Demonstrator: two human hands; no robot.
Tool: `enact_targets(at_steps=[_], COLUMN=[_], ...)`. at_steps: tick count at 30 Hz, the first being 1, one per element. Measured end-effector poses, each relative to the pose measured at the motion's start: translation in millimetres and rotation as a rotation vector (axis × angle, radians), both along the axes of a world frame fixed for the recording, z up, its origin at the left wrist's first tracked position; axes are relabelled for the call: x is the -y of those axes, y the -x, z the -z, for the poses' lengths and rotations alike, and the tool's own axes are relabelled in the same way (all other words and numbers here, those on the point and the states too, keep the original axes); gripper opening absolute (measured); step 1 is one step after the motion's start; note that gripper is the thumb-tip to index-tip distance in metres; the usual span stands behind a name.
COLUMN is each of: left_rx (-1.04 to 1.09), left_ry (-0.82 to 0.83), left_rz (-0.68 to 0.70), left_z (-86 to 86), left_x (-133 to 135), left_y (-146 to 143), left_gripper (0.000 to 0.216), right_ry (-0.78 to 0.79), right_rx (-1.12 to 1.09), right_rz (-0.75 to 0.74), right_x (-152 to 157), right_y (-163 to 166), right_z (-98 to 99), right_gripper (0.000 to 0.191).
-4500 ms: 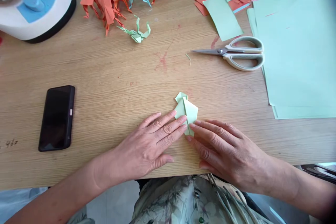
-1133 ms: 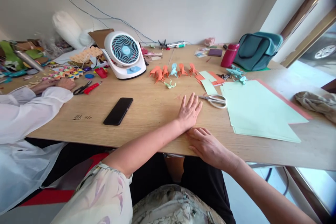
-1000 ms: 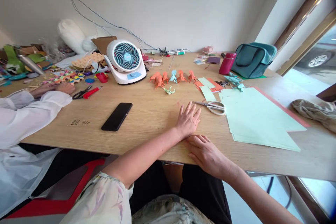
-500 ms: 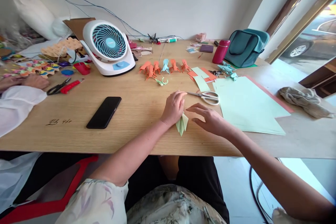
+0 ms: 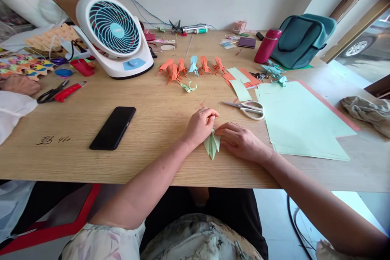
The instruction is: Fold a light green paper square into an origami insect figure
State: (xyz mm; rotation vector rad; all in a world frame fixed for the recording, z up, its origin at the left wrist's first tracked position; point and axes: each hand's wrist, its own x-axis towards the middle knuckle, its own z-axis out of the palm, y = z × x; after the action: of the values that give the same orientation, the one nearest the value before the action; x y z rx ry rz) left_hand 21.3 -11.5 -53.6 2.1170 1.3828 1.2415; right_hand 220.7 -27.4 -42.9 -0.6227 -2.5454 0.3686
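Note:
A folded pale green origami paper (image 5: 212, 146) lies on the wooden table in front of me, its pointed flaps towards my body. My left hand (image 5: 199, 126) rests over its upper left part with fingers curled, closed on the paper's far end. From the right, my right hand (image 5: 239, 140) pinches the paper's right edge near the top. The fingertips of both hands partly hide the far end of the fold. Just beyond my right hand lie scissors (image 5: 252, 109) with white handles, their blades pointing left.
A black phone (image 5: 112, 128) lies left; large pale green sheets (image 5: 304, 122) lie right. Orange folded figures (image 5: 173, 72) and a blue one (image 5: 193, 66) stand further back, near a fan (image 5: 114, 28), a red bottle (image 5: 268, 46) and a teal bag (image 5: 300, 40). Another person's hand (image 5: 20, 84) is far left.
My right hand has come down and left from above the table onto the paper, its fingers closing at the edge. The left hand stays on the paper. The view has shifted slightly.

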Motion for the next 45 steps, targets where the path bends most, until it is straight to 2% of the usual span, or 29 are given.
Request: enact_targets(at_steps=[4, 10, 16, 22, 27, 30, 35, 45], left_rx=[-0.087, -0.085, -0.120, -0.240, -0.278, -0.274, -0.309, -0.256], left_ry=[0.032, 0.105, 0.108, 0.080, 0.097, 0.103, 0.096, 0.146], left_rz=[-0.005, 0.041, 0.093, 0.240, 0.274, 0.281, 0.221, 0.086], left_z=[-0.5, 0.0, -8.6, -13.5, -14.3, -13.3, -7.4, -5.3], left_x=[5, 6, 20, 45, 53, 54, 54, 57], left_y=[-1, -4, 5, 26, 32, 32, 29, 21], left_gripper=[0.022, 0.021, 0.021, 0.025, 0.035, 0.028, 0.012, 0.004], right_ry=[-0.077, -0.181, -0.255, -0.184, -0.085, 0.012, 0.110, 0.119], right_rx=[0.049, 0.051, 0.071, 0.082, 0.051, 0.022, -0.023, -0.034], right_rz=[0.034, 0.047, 0.038, 0.038, 0.063, 0.073, 0.096, 0.200], right_x=[2, 5, 9, 13, 14, 13, 13, 15], right_y=[3, 7, 6, 4, 5, 5, 5, 11], right_z=[1.7, 3.5, 4.0, 3.1, 2.2, 0.7, -1.5, -2.8], right_gripper=[0.030, 0.021, 0.022, 0.023, 0.022, 0.022, 0.017, 0.018])
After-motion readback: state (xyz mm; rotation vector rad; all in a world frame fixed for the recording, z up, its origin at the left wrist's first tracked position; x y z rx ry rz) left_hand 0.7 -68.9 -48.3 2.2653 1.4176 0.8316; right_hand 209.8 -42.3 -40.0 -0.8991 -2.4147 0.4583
